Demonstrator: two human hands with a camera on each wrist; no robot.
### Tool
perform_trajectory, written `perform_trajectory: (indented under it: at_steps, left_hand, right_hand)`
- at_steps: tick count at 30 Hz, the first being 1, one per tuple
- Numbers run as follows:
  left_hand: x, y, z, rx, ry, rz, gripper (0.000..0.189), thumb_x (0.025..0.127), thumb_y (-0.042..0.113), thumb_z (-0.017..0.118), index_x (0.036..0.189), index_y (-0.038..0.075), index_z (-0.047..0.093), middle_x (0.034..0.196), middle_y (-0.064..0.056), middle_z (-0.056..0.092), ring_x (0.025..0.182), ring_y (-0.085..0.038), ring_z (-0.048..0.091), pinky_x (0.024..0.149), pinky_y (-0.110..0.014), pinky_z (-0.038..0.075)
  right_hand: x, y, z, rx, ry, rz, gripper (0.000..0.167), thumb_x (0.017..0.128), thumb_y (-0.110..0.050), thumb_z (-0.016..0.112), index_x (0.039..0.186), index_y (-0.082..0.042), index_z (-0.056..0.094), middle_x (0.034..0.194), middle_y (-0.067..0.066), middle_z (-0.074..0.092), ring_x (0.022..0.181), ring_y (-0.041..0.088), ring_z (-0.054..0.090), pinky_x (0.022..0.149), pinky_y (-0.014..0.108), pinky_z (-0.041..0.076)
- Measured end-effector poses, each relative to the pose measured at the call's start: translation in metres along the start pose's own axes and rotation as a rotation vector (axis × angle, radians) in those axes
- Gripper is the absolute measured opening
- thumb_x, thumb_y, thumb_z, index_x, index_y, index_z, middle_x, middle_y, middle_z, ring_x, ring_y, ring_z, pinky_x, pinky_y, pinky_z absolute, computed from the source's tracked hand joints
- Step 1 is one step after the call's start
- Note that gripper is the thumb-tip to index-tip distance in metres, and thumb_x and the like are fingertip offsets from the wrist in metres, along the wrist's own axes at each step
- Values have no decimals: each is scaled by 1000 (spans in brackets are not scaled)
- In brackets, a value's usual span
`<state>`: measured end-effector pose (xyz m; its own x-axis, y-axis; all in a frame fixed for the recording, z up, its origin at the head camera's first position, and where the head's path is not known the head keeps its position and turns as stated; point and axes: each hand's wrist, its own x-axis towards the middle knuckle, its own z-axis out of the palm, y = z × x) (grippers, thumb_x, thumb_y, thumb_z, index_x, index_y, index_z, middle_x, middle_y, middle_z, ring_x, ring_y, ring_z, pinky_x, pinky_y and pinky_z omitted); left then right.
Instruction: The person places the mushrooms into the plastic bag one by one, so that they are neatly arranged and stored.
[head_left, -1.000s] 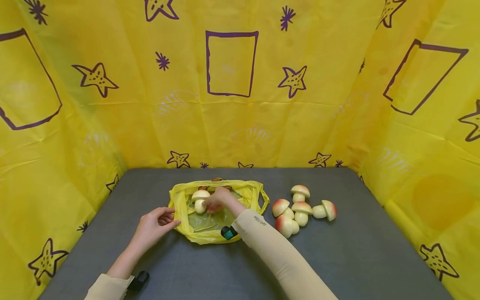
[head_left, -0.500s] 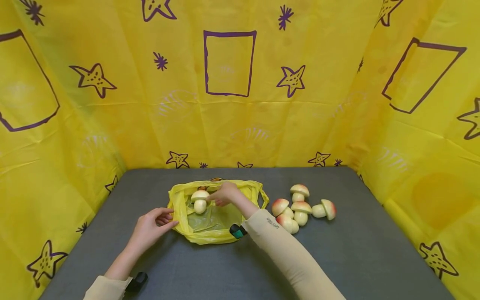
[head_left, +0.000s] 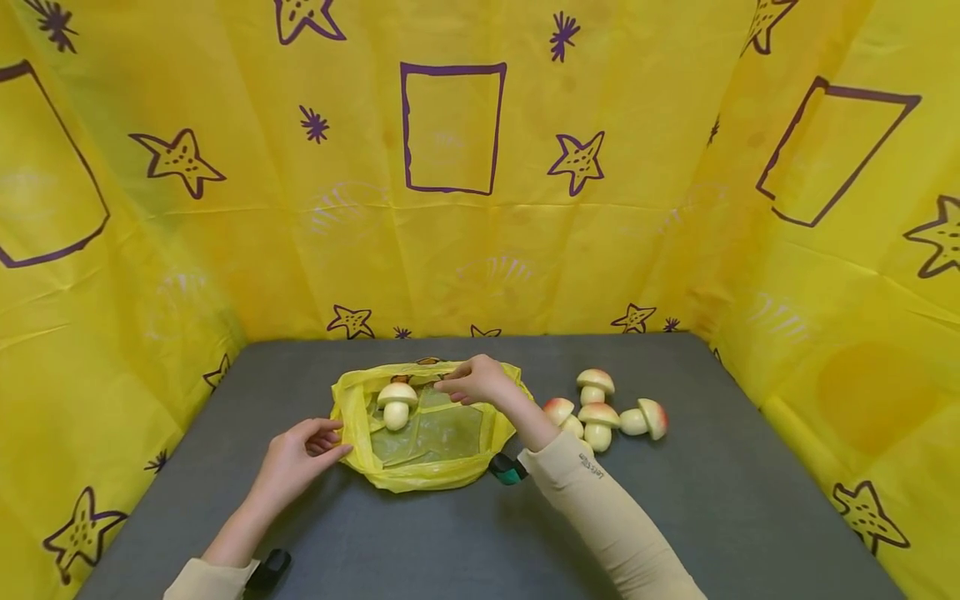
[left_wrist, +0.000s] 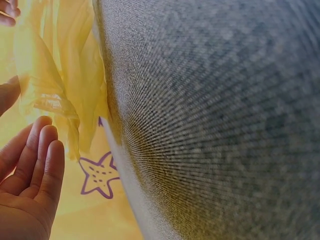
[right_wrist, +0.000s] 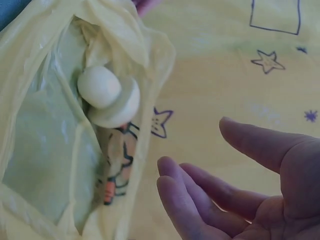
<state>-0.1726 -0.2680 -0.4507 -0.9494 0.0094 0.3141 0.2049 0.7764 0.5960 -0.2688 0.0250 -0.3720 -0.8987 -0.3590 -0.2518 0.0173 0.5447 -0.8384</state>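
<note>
A yellow plastic bag [head_left: 431, 479] lies with its mouth spread on the grey table. Inside, at its left, stands a toy mushroom [head_left: 396, 406] with a pale cap and stem; the right wrist view shows that mushroom [right_wrist: 100, 89] too. My left hand [head_left: 296, 458] is at the bag's left rim, its relaxed fingertips touching the plastic, with thumb and fingers [left_wrist: 37, 160] apart. Over the bag's back right part is my right hand [head_left: 480, 383], fingers loosely extended and holding nothing. Right of the bag sit several red-capped toy mushrooms [head_left: 597, 423], one largely hidden by the right forearm.
The grey table [head_left: 420, 550] runs back to a yellow cloth wall [head_left: 450, 250] with purple drawings of stars and frames. Similar cloth stands on both sides. A black wrist device [head_left: 268, 571] sits on the left sleeve, another [head_left: 507, 469] on the right.
My right hand has let go of the mushroom in the bag and moved up and to the right. The mushroom stays in the bag. My left hand keeps its place at the rim.
</note>
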Motion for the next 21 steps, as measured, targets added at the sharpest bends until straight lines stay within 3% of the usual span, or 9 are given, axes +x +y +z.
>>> perform_trajectory:
  at_steps: [12, 21]
  left_hand:
    - [2, 0, 2, 4, -6, 3, 35, 75, 25, 81, 103, 7, 69, 84, -1, 66, 72, -10, 62, 64, -22, 53]
    - [1, -3, 1, 9, -8, 10, 36, 76, 27, 80, 104, 8, 70, 84, 1, 66, 72, -11, 63, 64, -23, 53]
  right_hand:
    - [-35, 14, -34, -7, 71, -71, 38, 86, -34, 69, 113, -9, 67, 103, 7, 70, 88, 18, 69, 78, 33, 57]
    - [-59, 33, -57, 37, 151, -87, 37, 87, -32, 69, 113, -7, 68, 104, 9, 70, 85, 18, 69, 76, 31, 57]
